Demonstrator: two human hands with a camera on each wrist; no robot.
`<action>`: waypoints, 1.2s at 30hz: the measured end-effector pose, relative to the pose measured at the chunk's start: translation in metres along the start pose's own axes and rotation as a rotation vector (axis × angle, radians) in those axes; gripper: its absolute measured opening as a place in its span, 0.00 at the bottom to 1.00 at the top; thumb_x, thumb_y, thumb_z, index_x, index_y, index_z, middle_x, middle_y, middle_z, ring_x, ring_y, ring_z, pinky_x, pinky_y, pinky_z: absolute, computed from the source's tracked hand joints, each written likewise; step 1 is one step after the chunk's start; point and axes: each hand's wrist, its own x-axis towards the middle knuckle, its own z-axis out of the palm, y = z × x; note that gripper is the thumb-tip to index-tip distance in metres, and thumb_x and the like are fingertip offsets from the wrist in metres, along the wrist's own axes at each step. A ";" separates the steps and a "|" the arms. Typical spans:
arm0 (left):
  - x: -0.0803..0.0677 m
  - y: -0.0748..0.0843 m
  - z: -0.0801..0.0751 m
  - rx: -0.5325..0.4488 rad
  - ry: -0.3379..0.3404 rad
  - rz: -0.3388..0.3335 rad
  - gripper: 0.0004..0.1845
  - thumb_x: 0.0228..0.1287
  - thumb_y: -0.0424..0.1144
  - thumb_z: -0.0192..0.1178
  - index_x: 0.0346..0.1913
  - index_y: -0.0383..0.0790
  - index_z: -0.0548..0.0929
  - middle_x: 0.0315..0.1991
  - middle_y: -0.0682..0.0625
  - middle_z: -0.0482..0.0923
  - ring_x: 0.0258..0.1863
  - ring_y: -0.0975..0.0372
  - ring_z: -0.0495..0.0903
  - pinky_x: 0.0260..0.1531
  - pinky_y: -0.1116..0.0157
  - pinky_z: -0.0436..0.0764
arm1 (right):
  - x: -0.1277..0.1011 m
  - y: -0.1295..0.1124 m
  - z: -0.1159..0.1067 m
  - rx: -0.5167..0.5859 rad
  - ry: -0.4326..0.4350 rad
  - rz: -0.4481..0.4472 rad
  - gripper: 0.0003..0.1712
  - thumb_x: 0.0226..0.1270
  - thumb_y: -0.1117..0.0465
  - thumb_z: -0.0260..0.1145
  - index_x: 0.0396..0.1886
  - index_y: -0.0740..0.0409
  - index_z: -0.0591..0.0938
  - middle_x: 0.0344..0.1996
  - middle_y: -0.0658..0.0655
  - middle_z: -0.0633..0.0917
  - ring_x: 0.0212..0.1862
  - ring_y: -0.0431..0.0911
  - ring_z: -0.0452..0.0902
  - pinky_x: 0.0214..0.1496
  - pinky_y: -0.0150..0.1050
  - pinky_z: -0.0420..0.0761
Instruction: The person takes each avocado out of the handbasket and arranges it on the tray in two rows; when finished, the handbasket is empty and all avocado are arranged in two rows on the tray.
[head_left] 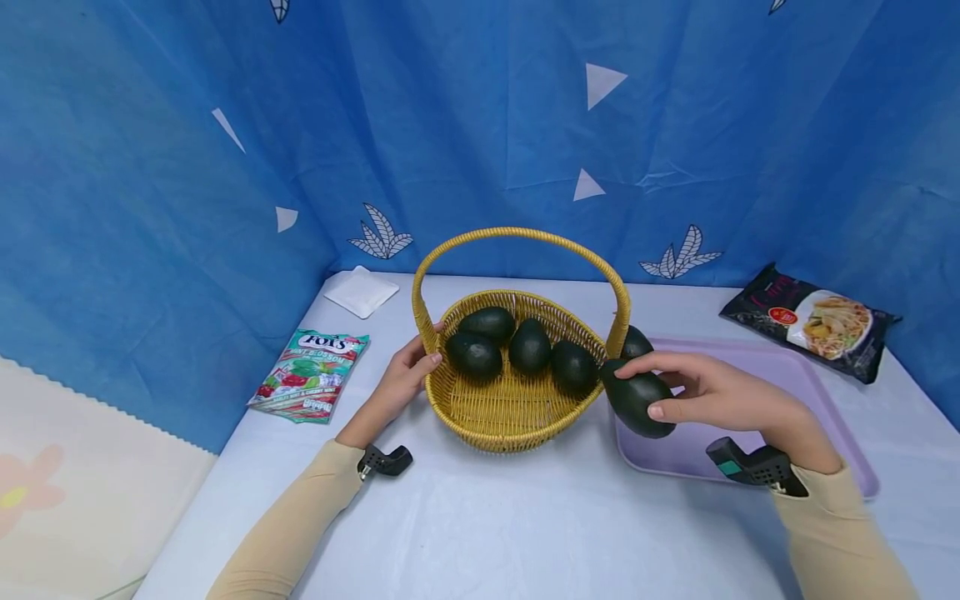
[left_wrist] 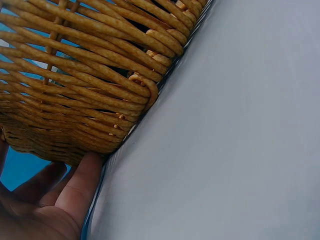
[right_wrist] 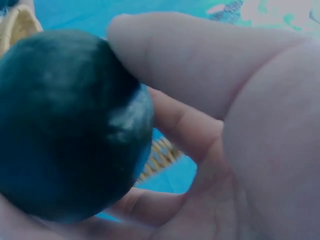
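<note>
In the head view, the right hand (head_left: pixel 720 396) pinches a dark green, egg-shaped avocado (head_left: pixel 637 402) between thumb and fingers, holding it just outside the right rim of a woven yellow wicker basket with an arched handle (head_left: pixel 510 412), above the left edge of a flat lilac plastic tray (head_left: pixel 825 392). Four more dark avocados (head_left: pixel 525 348) lie inside the basket, and another sits on the tray behind the handle. The left hand (head_left: pixel 401 383) presses against the basket's left rim. In the left wrist view, fingers (left_wrist: pixel 77 187) touch the basket's woven wall on the pale tabletop (left_wrist: pixel 235 150). In the right wrist view, the avocado (right_wrist: pixel 70 125) fills the frame, wrapped by curled fingers (right_wrist: pixel 190 65). It looks firm, smooth and slightly glossy, probably light, so slippery; a grip around its widest middle seems safest.
</note>
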 end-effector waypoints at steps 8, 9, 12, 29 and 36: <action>0.001 -0.001 0.001 -0.008 -0.008 -0.010 0.30 0.78 0.40 0.52 0.80 0.49 0.62 0.75 0.38 0.66 0.60 0.53 0.74 0.46 0.73 0.83 | -0.024 0.013 -0.025 -0.094 0.150 0.132 0.27 0.72 0.71 0.61 0.68 0.52 0.75 0.59 0.29 0.75 0.46 0.38 0.85 0.40 0.36 0.86; 0.001 -0.001 0.002 -0.007 -0.011 -0.009 0.30 0.78 0.40 0.52 0.80 0.49 0.62 0.75 0.37 0.66 0.60 0.52 0.73 0.46 0.73 0.83 | -0.027 0.015 -0.028 -0.103 0.173 0.167 0.26 0.73 0.70 0.61 0.68 0.52 0.75 0.58 0.30 0.74 0.46 0.38 0.85 0.40 0.36 0.85; 0.002 -0.001 0.002 -0.006 -0.014 -0.012 0.30 0.78 0.40 0.52 0.80 0.49 0.62 0.76 0.37 0.65 0.61 0.51 0.72 0.47 0.74 0.82 | -0.037 0.022 -0.038 -0.122 0.232 0.270 0.25 0.74 0.67 0.61 0.69 0.52 0.74 0.58 0.32 0.72 0.45 0.36 0.84 0.40 0.36 0.85; 0.001 0.000 0.000 -0.010 -0.004 -0.002 0.30 0.78 0.39 0.51 0.80 0.46 0.61 0.76 0.38 0.65 0.60 0.53 0.73 0.45 0.74 0.82 | -0.048 0.092 -0.066 0.030 0.339 0.521 0.26 0.80 0.55 0.56 0.73 0.53 0.66 0.75 0.76 0.51 0.63 0.71 0.65 0.44 0.48 0.89; 0.000 0.001 0.000 -0.002 -0.001 -0.021 0.30 0.78 0.39 0.51 0.80 0.47 0.61 0.76 0.37 0.65 0.61 0.50 0.73 0.44 0.74 0.82 | -0.046 0.102 -0.064 -0.042 0.340 0.603 0.36 0.79 0.50 0.58 0.75 0.65 0.60 0.75 0.80 0.50 0.65 0.76 0.62 0.45 0.50 0.88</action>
